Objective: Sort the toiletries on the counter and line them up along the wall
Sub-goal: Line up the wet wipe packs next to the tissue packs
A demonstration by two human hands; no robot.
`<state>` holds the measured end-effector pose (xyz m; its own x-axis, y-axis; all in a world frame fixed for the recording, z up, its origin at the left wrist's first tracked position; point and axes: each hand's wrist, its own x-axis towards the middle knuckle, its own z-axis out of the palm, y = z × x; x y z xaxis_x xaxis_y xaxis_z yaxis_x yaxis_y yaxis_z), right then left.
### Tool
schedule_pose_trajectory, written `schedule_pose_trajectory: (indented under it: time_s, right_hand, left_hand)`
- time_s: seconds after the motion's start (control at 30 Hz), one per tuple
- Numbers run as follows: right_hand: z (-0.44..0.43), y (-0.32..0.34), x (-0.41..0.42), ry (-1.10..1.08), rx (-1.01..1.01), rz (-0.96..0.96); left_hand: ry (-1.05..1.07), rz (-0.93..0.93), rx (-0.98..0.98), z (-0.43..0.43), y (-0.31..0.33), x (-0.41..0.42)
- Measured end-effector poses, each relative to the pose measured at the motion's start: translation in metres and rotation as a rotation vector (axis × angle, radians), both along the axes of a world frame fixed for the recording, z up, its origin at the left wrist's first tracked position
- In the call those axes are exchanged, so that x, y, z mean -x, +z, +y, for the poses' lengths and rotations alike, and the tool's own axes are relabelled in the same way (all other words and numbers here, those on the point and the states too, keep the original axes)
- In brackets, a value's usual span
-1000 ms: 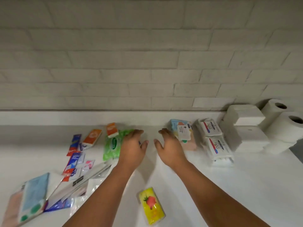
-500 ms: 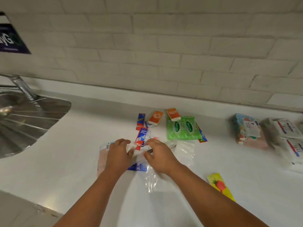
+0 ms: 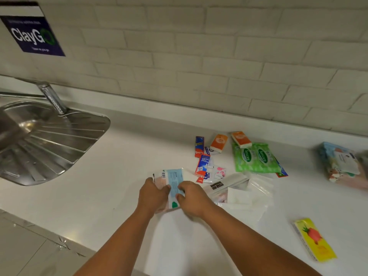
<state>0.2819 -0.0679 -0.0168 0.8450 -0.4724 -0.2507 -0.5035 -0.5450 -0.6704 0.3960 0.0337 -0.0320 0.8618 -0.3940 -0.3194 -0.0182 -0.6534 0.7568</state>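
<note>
Just below the centre of the frame, the left hand (image 3: 153,194) curls its fingers (image 3: 149,181) round the left edge of a pale blue and pink pack (image 3: 175,179), while the right hand (image 3: 194,199) pinches the pack's right side between thumb and bent fingers. Whether the pack rests on the white counter (image 3: 123,166) or is lifted off it cannot be told. Just to the right of the hands lies a heap of clear plastic bags (image 3: 251,194). Above the hands, red and blue toothpaste sachets (image 3: 203,164) lie scattered. Further up, near the wall, sit two orange packs (image 3: 219,143), and the right one overlaps the top corner of the green Sanicare wipes (image 3: 255,157). A pastel pack (image 3: 340,164) sits blurred at the right edge. A yellow strawberry tissue pack (image 3: 314,239) lies alone at lower right, well apart from the rest. At the left is a steel sink (image 3: 49,140) with its faucet (image 3: 52,98), and a dark sign (image 3: 32,32) hangs on the brick wall (image 3: 219,56) at upper left.
</note>
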Motion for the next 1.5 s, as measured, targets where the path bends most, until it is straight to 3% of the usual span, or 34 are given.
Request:
schedule_pose_trajectory:
  time_s: [0.1, 0.27, 0.4, 0.5, 0.63, 0.8, 0.93, 1.07, 1.2, 1.4, 1.5]
  right_hand:
    - [-0.003, 0.004, -0.004, -0.079, -0.158, -0.035]
    - [-0.01, 0.012, -0.01, -0.312, -0.596, -0.177]
    - [-0.013, 0.019, -0.009, -0.464, -1.017, -0.373]
    - [-0.022, 0.031, 0.003, -0.524, -1.137, -0.492]
    - [-0.048, 0.043, 0.033, -0.507, -1.072, -0.544]
    - [-0.083, 0.057, 0.081, -0.47, -0.838, -0.489]
    - [-0.109, 0.074, 0.126, -0.359, -0.525, -0.304]
    - [-0.129, 0.099, 0.168, -0.213, -0.147, -0.053]
    - [-0.148, 0.122, 0.206, -0.175, -0.028, 0.007]
    - [-0.184, 0.135, 0.268, -0.28, -0.064, -0.082]
    - [-0.197, 0.14, 0.291, -0.272, -0.045, -0.048]
  left_hand:
    - [0.027, 0.149, 0.103, -0.002, 0.005, -0.004]
    - [-0.058, 0.404, 0.347, -0.011, 0.03, 0.008]
    - [-0.125, 0.424, 0.378, -0.027, 0.049, 0.027]
    - [-0.19, 0.308, 0.38, -0.038, 0.051, 0.032]
    - [-0.249, 0.13, 0.41, -0.049, 0.061, 0.029]
    - [-0.37, -0.258, 0.368, -0.079, 0.099, 0.031]
    - [-0.761, -0.495, 0.283, -0.106, 0.137, 0.05]
    - [-1.221, -0.706, -0.026, -0.142, 0.158, 0.089]
    - [-1.433, -0.547, -0.257, -0.177, 0.16, 0.131]
    - [-1.443, -0.233, -0.146, -0.213, 0.159, 0.18]
    - [-1.476, -0.233, -0.188, -0.232, 0.16, 0.202]
